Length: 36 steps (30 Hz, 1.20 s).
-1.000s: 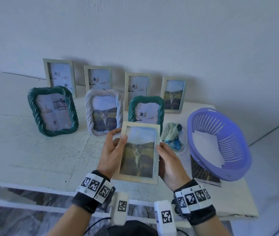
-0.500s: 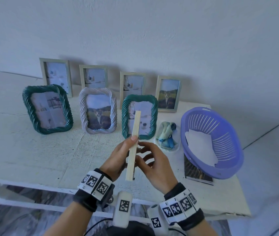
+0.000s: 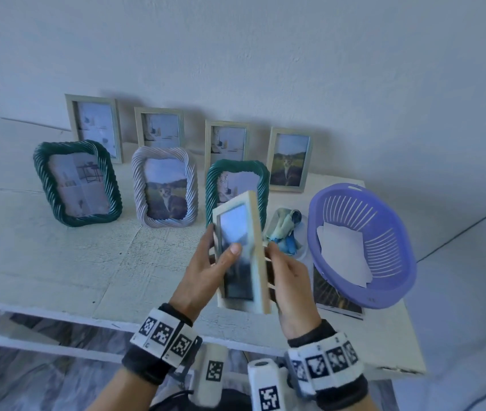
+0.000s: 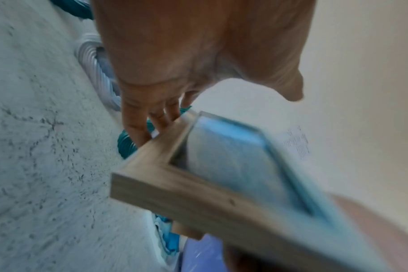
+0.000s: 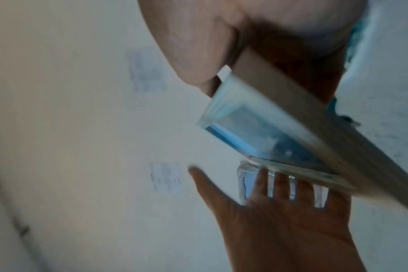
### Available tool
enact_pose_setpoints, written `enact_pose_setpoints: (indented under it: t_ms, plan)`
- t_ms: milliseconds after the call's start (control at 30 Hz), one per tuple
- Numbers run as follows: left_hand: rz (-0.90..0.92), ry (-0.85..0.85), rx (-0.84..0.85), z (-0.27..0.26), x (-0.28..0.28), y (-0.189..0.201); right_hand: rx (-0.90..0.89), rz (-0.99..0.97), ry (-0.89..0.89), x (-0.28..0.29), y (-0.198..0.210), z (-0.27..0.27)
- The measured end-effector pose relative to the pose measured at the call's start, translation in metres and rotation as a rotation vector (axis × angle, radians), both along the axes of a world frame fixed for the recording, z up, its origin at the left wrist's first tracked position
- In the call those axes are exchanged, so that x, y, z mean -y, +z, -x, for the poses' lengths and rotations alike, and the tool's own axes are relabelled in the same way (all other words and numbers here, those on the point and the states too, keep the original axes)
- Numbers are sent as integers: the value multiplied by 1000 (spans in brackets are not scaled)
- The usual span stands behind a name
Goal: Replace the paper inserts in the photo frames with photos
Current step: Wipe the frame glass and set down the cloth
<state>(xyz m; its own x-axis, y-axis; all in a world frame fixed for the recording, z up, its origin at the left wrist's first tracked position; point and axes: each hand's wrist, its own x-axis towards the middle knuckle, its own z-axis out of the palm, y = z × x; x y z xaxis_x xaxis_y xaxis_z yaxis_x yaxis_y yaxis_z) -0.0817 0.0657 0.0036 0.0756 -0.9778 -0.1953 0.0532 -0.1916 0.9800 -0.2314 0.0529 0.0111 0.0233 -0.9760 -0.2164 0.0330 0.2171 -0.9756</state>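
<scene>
I hold a slim pale wooden frame (image 3: 258, 247) upright above the table's front, its glass face turned to my left and blurred. My right hand (image 3: 274, 262) grips its right side, thumb on the front and fingers behind; the right wrist view shows this frame (image 5: 291, 119) under that thumb (image 5: 193, 64). My left hand (image 3: 221, 241) lies against the left edge with straight fingers (image 5: 282, 184), its thumb over the glass. The left wrist view shows those fingers (image 4: 138, 119) along the frame (image 4: 165, 184). A stack of photos (image 3: 336, 298) lies partly under the basket.
Several frames stand at the back of the white table (image 3: 57, 262): slim ones against the wall, a green rope frame (image 3: 77, 183), a white rope frame (image 3: 164, 186) and another green one (image 3: 237, 179) behind my hands. At right sit a purple basket (image 3: 395, 262) with paper and a dish of cloth (image 3: 286, 232).
The frame faced me a second ago, then stood edge-on; now its glass is angled to the left. My left thumb has come over the glass and my hands sit a little further right.
</scene>
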Motion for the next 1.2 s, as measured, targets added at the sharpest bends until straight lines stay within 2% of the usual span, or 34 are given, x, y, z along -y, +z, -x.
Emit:
enact_pose_setpoints:
  t_ms: [67,133,233,333,400,467,533,600,667,833,933,1067,1200]
  plan:
    - [-12,61,-36,-7,-2,-2,290,-162,10,2,1,7]
    - [-69,87,-128,-15,0,4,499,-270,56,4,-3,13]
    - [-236,12,-213,-28,7,14,599,-291,202,5,-11,11]
    - [-336,-76,-224,-41,14,20,606,-311,374,6,-8,0]
    - [-347,-110,-198,-53,18,21,526,-324,363,7,-1,-10]
    - [-333,-140,-189,-69,20,24,357,-253,228,11,1,-21]
    - [-313,-159,-172,-93,22,29,121,-57,142,19,2,-37]
    - [-271,-166,-158,-124,25,37,-102,206,178,29,6,-61]
    - [-211,-152,-136,-162,29,49,-223,409,202,41,18,-92]
    - [-76,-75,-52,-274,48,98,-361,695,284,77,75,-200]
    - [3,-7,32,-343,72,130,-436,799,280,110,104,-274]
    - [81,92,115,-434,117,159,-476,809,360,155,145,-366]
    - [91,173,189,-508,165,167,-543,731,500,208,167,-445]
